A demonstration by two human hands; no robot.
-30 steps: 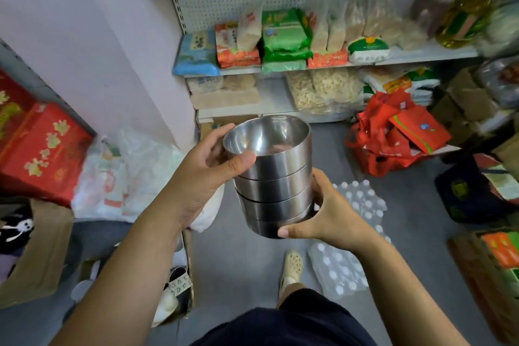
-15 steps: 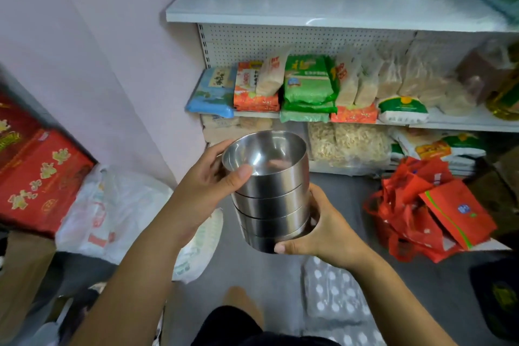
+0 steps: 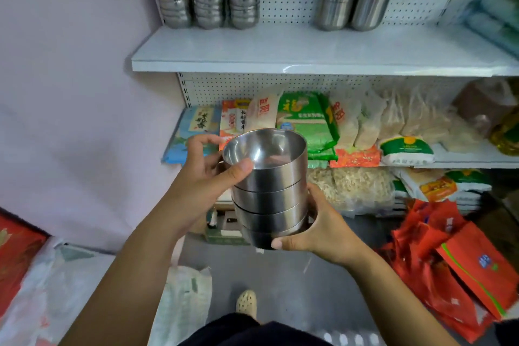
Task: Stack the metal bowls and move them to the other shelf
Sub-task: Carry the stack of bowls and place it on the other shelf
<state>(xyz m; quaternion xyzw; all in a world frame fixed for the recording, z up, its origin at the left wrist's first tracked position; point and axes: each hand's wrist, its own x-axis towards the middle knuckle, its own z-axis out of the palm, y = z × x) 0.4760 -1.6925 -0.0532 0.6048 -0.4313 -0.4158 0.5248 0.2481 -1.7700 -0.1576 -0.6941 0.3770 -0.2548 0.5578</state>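
I hold a stack of several nested metal bowls (image 3: 271, 188) upright at chest height, in front of the shelving. My left hand (image 3: 205, 177) grips the top bowl, thumb over its near rim. My right hand (image 3: 317, 230) cups the stack's bottom from the right. Above, a white shelf (image 3: 280, 50) carries three stacks of small metal bowls (image 3: 207, 5) at its back left and two stacks of taller metal cups (image 3: 354, 5) at the back middle. The front of that shelf is bare.
A lower shelf holds bagged rice and noodles (image 3: 306, 123). Red bags (image 3: 463, 258) lie on the floor to the right, and white plastic bags (image 3: 56, 289) and a red box (image 3: 16, 255) to the left. A pale wall (image 3: 70, 93) closes the left side.
The view has tilted upward and nearer to the shelving, bringing the upper shelf with its metal bowls into sight. Both hands keep the same hold on the stack.
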